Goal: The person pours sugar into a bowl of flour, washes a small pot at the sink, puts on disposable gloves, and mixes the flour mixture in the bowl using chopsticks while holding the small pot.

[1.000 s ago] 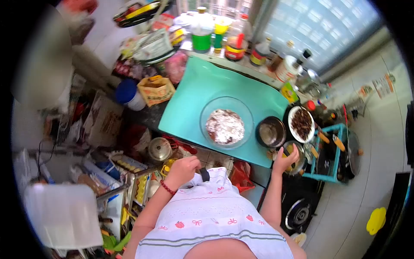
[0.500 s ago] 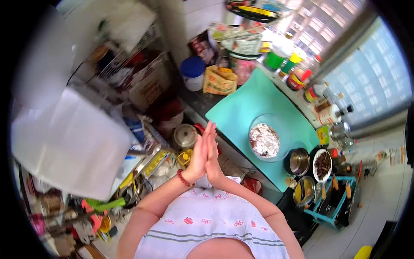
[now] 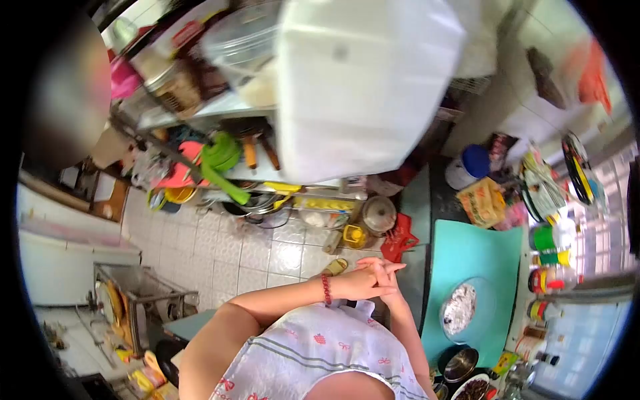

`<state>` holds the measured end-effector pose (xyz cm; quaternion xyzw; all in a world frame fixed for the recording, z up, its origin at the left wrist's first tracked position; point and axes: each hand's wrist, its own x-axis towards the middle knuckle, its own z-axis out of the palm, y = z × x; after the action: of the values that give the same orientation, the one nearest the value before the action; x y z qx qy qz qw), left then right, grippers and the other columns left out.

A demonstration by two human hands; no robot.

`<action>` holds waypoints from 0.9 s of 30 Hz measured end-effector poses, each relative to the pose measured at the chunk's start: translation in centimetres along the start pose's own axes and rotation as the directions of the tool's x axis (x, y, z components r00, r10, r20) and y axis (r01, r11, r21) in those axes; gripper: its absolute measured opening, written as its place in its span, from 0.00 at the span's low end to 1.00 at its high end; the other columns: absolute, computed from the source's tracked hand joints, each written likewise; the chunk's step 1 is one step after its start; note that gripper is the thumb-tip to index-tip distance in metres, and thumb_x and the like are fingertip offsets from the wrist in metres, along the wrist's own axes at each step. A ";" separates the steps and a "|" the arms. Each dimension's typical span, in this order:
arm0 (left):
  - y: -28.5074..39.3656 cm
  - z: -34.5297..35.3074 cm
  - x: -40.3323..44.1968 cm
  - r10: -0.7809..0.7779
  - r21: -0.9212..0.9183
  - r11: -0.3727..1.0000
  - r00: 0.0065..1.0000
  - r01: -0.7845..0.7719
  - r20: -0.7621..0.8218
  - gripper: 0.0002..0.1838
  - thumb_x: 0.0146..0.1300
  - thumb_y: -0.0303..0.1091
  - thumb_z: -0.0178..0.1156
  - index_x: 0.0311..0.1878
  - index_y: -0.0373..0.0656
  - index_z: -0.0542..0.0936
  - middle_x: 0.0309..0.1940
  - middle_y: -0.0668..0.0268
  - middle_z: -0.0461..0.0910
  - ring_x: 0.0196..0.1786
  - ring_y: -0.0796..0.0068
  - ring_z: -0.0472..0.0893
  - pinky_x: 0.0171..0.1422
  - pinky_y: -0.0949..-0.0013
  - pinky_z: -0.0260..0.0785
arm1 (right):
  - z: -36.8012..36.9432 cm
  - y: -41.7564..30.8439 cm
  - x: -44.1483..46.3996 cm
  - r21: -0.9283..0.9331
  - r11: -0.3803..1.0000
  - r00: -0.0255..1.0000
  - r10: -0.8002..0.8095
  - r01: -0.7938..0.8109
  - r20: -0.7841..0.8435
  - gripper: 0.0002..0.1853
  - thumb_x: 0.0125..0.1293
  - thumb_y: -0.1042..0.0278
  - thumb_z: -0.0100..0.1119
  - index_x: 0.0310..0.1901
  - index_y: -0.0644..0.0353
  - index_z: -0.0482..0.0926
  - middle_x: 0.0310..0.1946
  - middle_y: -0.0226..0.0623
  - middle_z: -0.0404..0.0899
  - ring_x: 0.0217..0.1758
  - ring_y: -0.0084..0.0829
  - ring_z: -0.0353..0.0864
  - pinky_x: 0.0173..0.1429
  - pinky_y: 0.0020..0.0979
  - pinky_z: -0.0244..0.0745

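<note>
My left hand (image 3: 360,284), a red bead bracelet (image 3: 326,289) at its wrist, crosses over my right hand (image 3: 395,297) in front of my apron (image 3: 320,340). Their fingers cross one another, mostly stretched out, and neither hand holds any object. Part of the right hand's fingers is hidden behind the left. To the right of both hands, apart from them, a clear glass bowl (image 3: 481,312) stands on a teal mat (image 3: 477,243). White powder over something dark (image 3: 460,308) lies in the bowl.
A metal pot (image 3: 461,364) and a plate of dark pieces (image 3: 472,388) stand near the mat. Bottles (image 3: 548,280) line the windowsill. A large white box-like object (image 3: 367,87) rises ahead, beside a crowded shelf. A lidded pot (image 3: 379,215) and yellow-capped jug (image 3: 354,235) are low ahead.
The view has swung left, so the counter now lies at the right. My hands went from palms pressed flat together, fingers pointing forward, to crossed fingers pointing right.
</note>
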<state>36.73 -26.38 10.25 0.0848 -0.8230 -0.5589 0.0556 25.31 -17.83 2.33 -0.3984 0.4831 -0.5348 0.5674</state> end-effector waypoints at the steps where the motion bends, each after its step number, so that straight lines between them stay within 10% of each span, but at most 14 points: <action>1: 0.0 -0.5 -1.4 -0.063 -0.031 0.998 0.998 0.062 -0.014 0.34 0.69 0.51 0.52 0.73 0.48 0.57 0.59 0.50 0.70 0.61 0.53 0.71 0.65 0.58 0.62 | 1.2 -0.2 0.5 -0.056 0.998 1.000 0.001 -0.001 0.003 0.31 0.73 0.44 0.34 0.54 0.66 0.76 0.55 0.50 0.76 0.61 0.43 0.73 0.59 0.42 0.71; 7: 0.7 -7.0 -8.3 -0.428 0.268 0.876 0.902 0.400 0.055 0.33 0.68 0.55 0.50 0.67 0.41 0.63 0.47 0.39 0.76 0.51 0.44 0.78 0.55 0.53 0.70 | 8.1 -3.4 4.3 -0.619 0.783 0.997 0.080 -0.056 0.010 0.30 0.70 0.40 0.39 0.49 0.61 0.79 0.42 0.51 0.81 0.48 0.45 0.81 0.48 0.42 0.74; 11: -0.6 -11.9 -13.0 -0.704 0.391 0.651 0.710 0.651 -0.011 0.31 0.68 0.57 0.48 0.62 0.39 0.70 0.51 0.39 0.75 0.54 0.44 0.77 0.59 0.54 0.69 | 12.0 -0.3 8.8 -0.932 0.127 0.881 0.392 -0.339 -0.267 0.26 0.70 0.41 0.43 0.52 0.52 0.79 0.49 0.51 0.79 0.52 0.49 0.78 0.52 0.47 0.72; 12: -5.4 -9.5 -15.3 -0.273 0.424 0.761 0.835 0.491 -0.477 0.32 0.68 0.57 0.47 0.66 0.42 0.67 0.60 0.41 0.70 0.64 0.44 0.69 0.66 0.51 0.64 | 13.8 0.4 9.8 -0.956 0.110 0.917 0.329 -0.273 -0.224 0.24 0.70 0.43 0.44 0.54 0.51 0.79 0.54 0.51 0.76 0.55 0.49 0.76 0.55 0.49 0.69; 15: -3.6 -12.8 -19.1 -0.100 0.577 0.758 0.928 0.304 -0.358 0.33 0.69 0.55 0.46 0.70 0.45 0.64 0.68 0.43 0.61 0.73 0.46 0.55 0.71 0.45 0.56 | 19.7 1.6 11.0 -0.992 0.021 0.983 0.140 -0.126 -0.122 0.22 0.69 0.47 0.47 0.57 0.49 0.77 0.62 0.51 0.69 0.62 0.49 0.71 0.63 0.53 0.64; 16: -3.7 -13.5 -19.9 -0.312 0.351 0.852 0.914 0.390 -0.259 0.32 0.69 0.55 0.45 0.73 0.53 0.60 0.73 0.48 0.53 0.77 0.48 0.46 0.74 0.40 0.48 | 22.1 1.5 11.5 -0.995 0.004 0.990 0.103 -0.097 -0.096 0.22 0.69 0.48 0.47 0.57 0.49 0.77 0.63 0.51 0.68 0.63 0.50 0.71 0.63 0.53 0.64; 19: -8.7 -16.1 -20.8 -0.142 0.296 0.935 0.972 0.194 -0.187 0.33 0.69 0.57 0.43 0.74 0.55 0.58 0.73 0.50 0.54 0.77 0.48 0.47 0.75 0.42 0.46 | 28.2 1.0 14.3 -0.998 -0.036 0.999 0.027 -0.045 -0.046 0.22 0.68 0.48 0.47 0.58 0.47 0.76 0.64 0.50 0.66 0.64 0.51 0.69 0.64 0.55 0.62; 23: -9.6 -19.5 -20.7 -0.449 0.069 0.891 0.844 0.449 0.294 0.31 0.71 0.55 0.40 0.73 0.51 0.60 0.75 0.53 0.51 0.77 0.45 0.45 0.76 0.43 0.40 | 31.8 -0.3 15.1 -0.994 -0.032 0.995 -0.024 -0.102 -0.101 0.22 0.68 0.48 0.47 0.59 0.45 0.75 0.66 0.49 0.64 0.65 0.54 0.66 0.64 0.58 0.60; 27: -6.6 -18.2 -21.8 -0.339 0.452 0.868 0.909 0.204 0.241 0.39 0.68 0.65 0.37 0.76 0.57 0.47 0.75 0.42 0.42 0.74 0.32 0.44 0.75 0.46 0.48 | 32.8 -0.9 13.1 -0.969 -0.038 0.968 -0.051 -0.246 -0.244 0.22 0.68 0.49 0.47 0.60 0.43 0.74 0.67 0.48 0.61 0.67 0.56 0.63 0.65 0.61 0.58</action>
<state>62.03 -40.94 10.90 0.1216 -0.9008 -0.3786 -0.1747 56.51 -33.09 8.72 -0.5903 0.8017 -0.0211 0.0916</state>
